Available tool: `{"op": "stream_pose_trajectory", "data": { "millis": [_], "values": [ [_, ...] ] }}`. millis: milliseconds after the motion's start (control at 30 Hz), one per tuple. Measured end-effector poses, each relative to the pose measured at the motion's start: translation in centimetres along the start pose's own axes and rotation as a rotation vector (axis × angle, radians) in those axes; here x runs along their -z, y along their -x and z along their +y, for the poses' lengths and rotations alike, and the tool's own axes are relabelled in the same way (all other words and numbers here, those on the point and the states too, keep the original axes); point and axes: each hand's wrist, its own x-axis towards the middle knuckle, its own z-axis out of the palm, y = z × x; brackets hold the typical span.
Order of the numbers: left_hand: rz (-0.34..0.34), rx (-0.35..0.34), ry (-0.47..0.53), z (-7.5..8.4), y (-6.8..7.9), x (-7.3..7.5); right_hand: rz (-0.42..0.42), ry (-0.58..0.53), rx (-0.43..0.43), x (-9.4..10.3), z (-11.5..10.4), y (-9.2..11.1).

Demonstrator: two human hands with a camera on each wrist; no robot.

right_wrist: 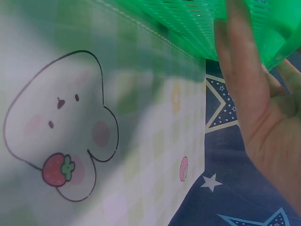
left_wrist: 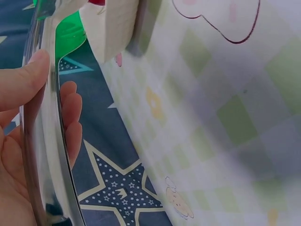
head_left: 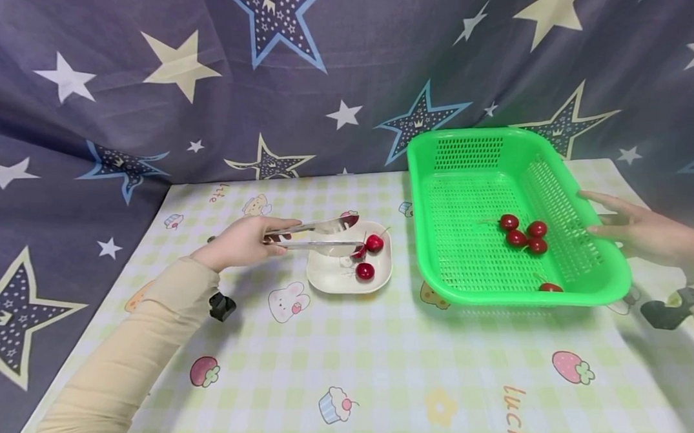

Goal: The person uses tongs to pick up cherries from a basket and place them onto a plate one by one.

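My left hand [head_left: 242, 241] grips a pair of metal tongs [head_left: 322, 244] by the handle end, thumb on one side and fingers on the other in the left wrist view. The tongs' two arms stand apart over a small white dish [head_left: 321, 281]. Their nearer tip overlaps a cherry [head_left: 359, 251] in the head view. Two more cherries show in the dish, one at the back [head_left: 374, 243] and one at the front [head_left: 364, 271]. My right hand [head_left: 643, 229] is at the right side of a green plastic basket [head_left: 520, 297], fingers extended against its rim and outer wall.
Several red cherries [head_left: 516, 238] lie in the basket's right half, one [head_left: 550, 287] near its front wall. A checkered cloth with printed cartoons [head_left: 388, 347] covers the table. Behind it hangs a dark curtain with stars [head_left: 366, 49].
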Motion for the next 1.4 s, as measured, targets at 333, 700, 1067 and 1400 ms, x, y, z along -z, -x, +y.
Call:
{"op": "stream_pose_trajectory", "data": {
  "millis": [333, 700, 1067, 1400],
  "values": [
    [-0.022, 0.006, 0.083, 0.5, 0.2, 0.7, 0.003, 0.023, -0.004, -0.3, -0.4, 0.1],
    [-0.032, -0.062, 0.156, 2.9, -0.4, 1.7, 0.015, 0.063, -0.009, -0.6, -0.6, 0.1],
    [-0.033, -0.118, 0.124, 7.2, -2.2, 2.6, 0.004, 0.024, -0.004, -0.3, -0.4, 0.0],
    [-0.026, -0.265, 0.125, 11.2, -4.7, 2.5, 0.001, 0.017, 0.01, -0.1, -0.3, 0.2]
  ]
}}
